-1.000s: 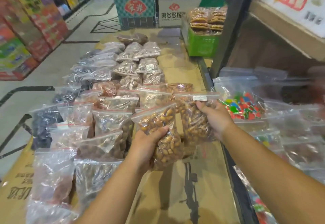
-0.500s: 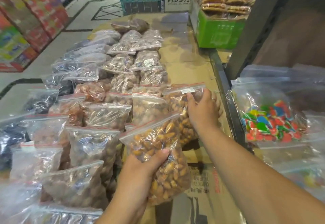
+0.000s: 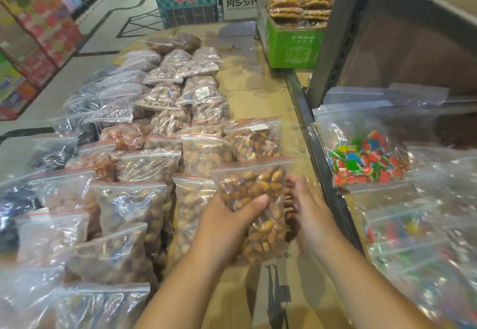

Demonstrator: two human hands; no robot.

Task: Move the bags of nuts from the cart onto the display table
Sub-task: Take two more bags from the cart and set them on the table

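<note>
My left hand (image 3: pixel 227 221) grips a clear zip bag of brown nuts (image 3: pixel 254 199), held upright just above the cardboard-covered display table (image 3: pixel 260 96). My right hand (image 3: pixel 308 207) is beside that bag with its fingers spread, touching its right side and holding nothing of its own. A second bag of the same nuts (image 3: pixel 254 139), with a white label, lies on the table just beyond, at the right end of the rows. Several rows of zip bags with nuts and dried fruit (image 3: pixel 144 163) cover the table's left and middle. No cart is in view.
A dark metal shelf rail (image 3: pixel 313 148) runs along the table's right edge, with an upright post (image 3: pixel 333 34). Bags of coloured candy (image 3: pixel 361 161) lie on the shelf to the right. A green box of biscuits (image 3: pixel 291 42) stands at the far right. Bare cardboard shows near me.
My right hand has let go of the labelled bag, which now lies on the table, and has drawn back beside the bag in my left hand. The view has shifted forward.
</note>
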